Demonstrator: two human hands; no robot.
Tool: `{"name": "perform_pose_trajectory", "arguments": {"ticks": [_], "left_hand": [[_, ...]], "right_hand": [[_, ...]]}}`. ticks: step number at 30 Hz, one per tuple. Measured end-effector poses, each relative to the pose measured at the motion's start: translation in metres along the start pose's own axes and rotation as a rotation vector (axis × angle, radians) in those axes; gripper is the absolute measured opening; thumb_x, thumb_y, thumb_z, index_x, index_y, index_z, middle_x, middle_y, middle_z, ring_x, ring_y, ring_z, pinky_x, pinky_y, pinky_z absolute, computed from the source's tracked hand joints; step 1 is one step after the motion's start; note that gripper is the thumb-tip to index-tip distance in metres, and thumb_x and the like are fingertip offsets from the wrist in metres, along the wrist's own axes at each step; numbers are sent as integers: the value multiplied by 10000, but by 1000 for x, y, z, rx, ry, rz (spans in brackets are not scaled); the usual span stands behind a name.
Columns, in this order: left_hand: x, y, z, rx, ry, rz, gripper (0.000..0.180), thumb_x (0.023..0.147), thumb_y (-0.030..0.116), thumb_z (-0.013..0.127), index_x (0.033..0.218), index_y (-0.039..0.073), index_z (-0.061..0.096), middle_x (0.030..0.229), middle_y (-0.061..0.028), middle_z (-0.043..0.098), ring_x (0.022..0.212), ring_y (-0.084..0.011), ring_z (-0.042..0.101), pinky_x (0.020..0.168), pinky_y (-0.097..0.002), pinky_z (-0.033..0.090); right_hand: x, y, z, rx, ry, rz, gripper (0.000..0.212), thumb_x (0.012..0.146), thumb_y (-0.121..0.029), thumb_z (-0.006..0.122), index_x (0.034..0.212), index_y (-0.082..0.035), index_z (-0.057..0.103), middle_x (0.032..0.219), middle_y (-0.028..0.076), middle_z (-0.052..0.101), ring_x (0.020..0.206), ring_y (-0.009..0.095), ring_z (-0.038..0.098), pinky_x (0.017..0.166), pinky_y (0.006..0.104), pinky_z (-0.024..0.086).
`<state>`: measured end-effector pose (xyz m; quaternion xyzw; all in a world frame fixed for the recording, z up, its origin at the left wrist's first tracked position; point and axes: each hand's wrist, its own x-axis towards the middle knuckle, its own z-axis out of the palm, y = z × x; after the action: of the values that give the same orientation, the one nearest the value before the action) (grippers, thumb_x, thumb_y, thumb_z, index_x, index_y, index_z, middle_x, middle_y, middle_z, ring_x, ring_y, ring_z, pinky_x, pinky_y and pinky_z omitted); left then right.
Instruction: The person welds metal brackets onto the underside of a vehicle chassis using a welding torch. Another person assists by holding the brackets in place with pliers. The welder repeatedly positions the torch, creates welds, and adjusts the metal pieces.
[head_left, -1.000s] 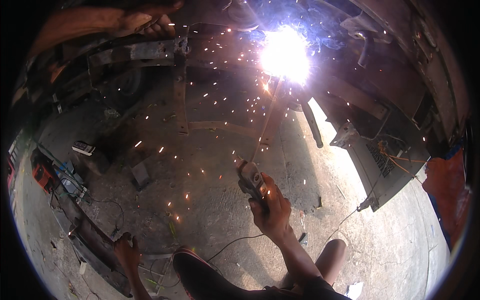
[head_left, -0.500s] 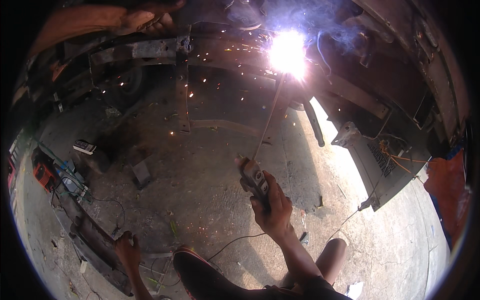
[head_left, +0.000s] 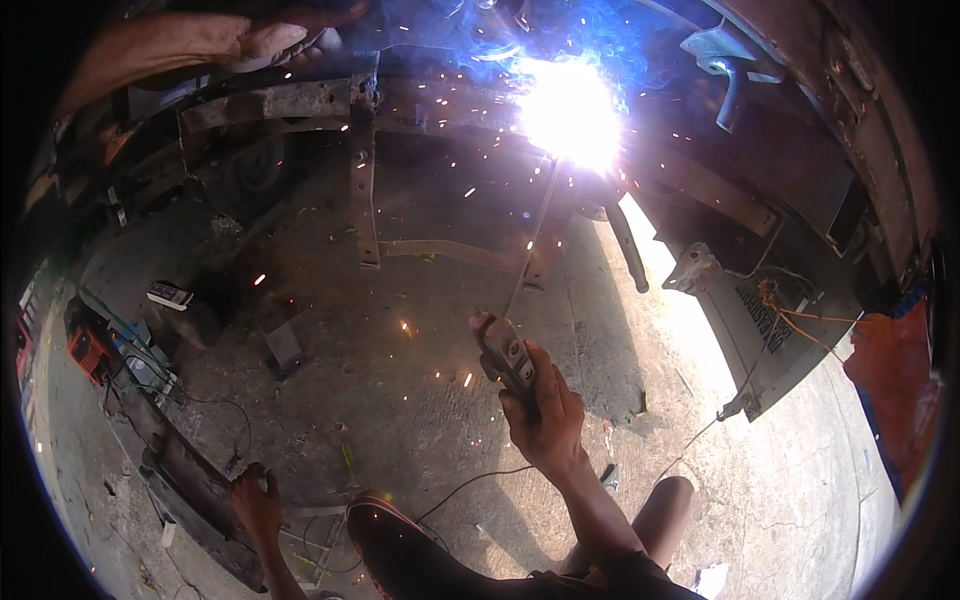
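Observation:
My right hand (head_left: 548,415) is wrapped round a welding electrode holder (head_left: 508,352) at the middle of the view. From its jaws a thin welding rod (head_left: 530,255) runs up to a glaring white arc (head_left: 572,115). That glare hides the rod's tip and the spot it meets on the rusty metal frame (head_left: 363,200). At the lower left, my left hand (head_left: 255,495) has its fingers curled beside a long metal piece (head_left: 185,470) lying on the ground; anything inside them is hidden.
Another person's hand (head_left: 275,45) reaches in at the upper left, near the frame. Sparks fly round the arc. A grey panel (head_left: 745,340) hangs at the right, near an orange-red sheet (head_left: 890,375). An orange machine (head_left: 88,340) and cables sit on the concrete at the left.
The arc's glare has grown larger and bluer, lighting a metal bracket at the upper right. Sparks are spread more widely. Both my hands stay nearly where they were.

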<state>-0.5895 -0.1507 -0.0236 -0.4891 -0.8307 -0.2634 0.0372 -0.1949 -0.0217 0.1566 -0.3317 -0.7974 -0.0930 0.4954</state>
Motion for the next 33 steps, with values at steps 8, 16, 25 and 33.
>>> {"name": "perform_pose_trajectory", "arguments": {"ticks": [8, 16, 25, 33], "left_hand": [[0, 3, -2, -12, 3, -1, 146, 836, 123, 663, 931, 12, 645, 900, -182, 684, 885, -389, 635, 823, -480, 457], [-1, 2, -1, 1, 48, 35, 128, 826, 98, 655, 920, 10, 647, 892, -189, 683, 873, -394, 637, 797, -491, 467], [1, -2, 2, -21, 43, 27, 129, 815, 99, 662, 910, 13, 644, 877, -177, 678, 863, -388, 638, 781, -492, 471], [1, -3, 3, -48, 65, 47, 131, 818, 113, 657, 911, 22, 645, 887, -176, 676, 867, -386, 634, 778, -490, 467]], "right_hand": [[-1, 0, 2, 13, 13, 4, 759, 816, -101, 742, 1448, -6, 332, 979, 201, 635, 703, 285, 681, 520, 369, 555], [-2, -2, 3, 19, -10, 56, 674, 846, -101, 713, 1416, 30, 377, 990, 238, 640, 781, 329, 698, 591, 375, 559], [-1, -3, 5, 54, -28, 79, 630, 869, -94, 692, 1403, 49, 389, 1007, 259, 642, 836, 354, 707, 636, 384, 564], [1, -4, 5, 39, -17, 71, 638, 858, -87, 696, 1400, 55, 390, 1032, 264, 638, 840, 354, 706, 647, 381, 568]]}}
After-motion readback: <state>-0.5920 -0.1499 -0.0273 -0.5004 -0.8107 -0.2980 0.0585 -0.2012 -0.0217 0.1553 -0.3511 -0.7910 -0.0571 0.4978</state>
